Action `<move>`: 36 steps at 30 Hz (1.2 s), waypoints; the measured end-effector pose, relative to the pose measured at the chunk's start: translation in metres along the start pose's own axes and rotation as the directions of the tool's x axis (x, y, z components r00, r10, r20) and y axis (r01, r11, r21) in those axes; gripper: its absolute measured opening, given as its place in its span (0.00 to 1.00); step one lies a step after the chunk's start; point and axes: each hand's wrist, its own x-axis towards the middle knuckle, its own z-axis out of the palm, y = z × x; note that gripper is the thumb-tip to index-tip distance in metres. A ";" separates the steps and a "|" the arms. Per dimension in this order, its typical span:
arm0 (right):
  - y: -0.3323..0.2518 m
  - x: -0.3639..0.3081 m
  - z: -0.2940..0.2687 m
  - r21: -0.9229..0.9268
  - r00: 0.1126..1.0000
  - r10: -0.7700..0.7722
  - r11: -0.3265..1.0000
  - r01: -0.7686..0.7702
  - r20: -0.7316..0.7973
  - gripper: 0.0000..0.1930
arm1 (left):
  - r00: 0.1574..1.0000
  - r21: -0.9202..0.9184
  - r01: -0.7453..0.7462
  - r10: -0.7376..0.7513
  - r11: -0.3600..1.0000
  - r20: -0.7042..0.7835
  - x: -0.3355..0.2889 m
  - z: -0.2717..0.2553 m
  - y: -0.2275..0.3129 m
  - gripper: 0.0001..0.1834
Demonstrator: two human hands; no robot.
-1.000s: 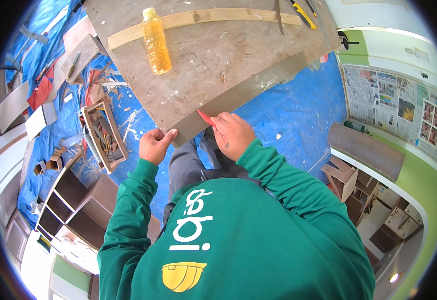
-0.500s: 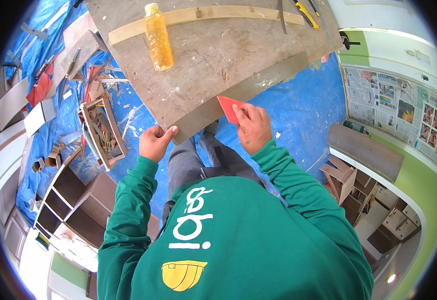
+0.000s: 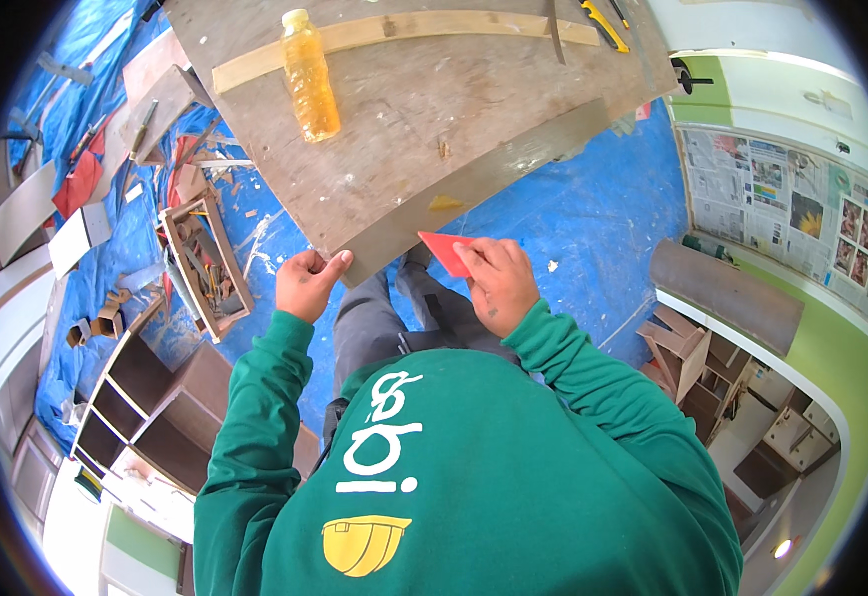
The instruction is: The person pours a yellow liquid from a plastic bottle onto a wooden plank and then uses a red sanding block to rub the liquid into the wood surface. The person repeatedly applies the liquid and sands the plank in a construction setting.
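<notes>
My right hand (image 3: 501,282) is closed round a red plastic spreader (image 3: 444,252), whose tip is close to the lower edge of a long grey-brown strip (image 3: 494,171). That strip runs along the near edge of the wooden worktop (image 3: 384,109). A small amber patch of glue-like liquid (image 3: 444,203) sits on its face, just above the spreader. At the strip's left end my left hand (image 3: 311,282) grips the corner, thumb out straight and fingers curled; part of the grip is hidden. On the worktop stands or lies a clear bottle of yellow liquid (image 3: 311,79); which one I cannot tell.
A pale wooden batten (image 3: 394,28) lies across the worktop, with a yellow-handled cutter (image 3: 605,25) at the far right. Blue sheeting (image 3: 593,238) covers the floor. A wooden tool box (image 3: 217,266) and dark shelving (image 3: 171,397) are on the left, a brown roll (image 3: 727,295) on the right.
My right hand has drawn the red spreader down and slightly left, off the strip's face. The amber patch now shows on the strip. My left hand has stayed at the corner.
</notes>
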 end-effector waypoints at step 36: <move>-0.014 -0.069 0.001 0.532 0.969 0.212 0.839 -0.115 -0.125 0.14 | 0.979 0.122 -0.202 0.201 0.972 0.025 -0.002 -0.006 -0.010 0.28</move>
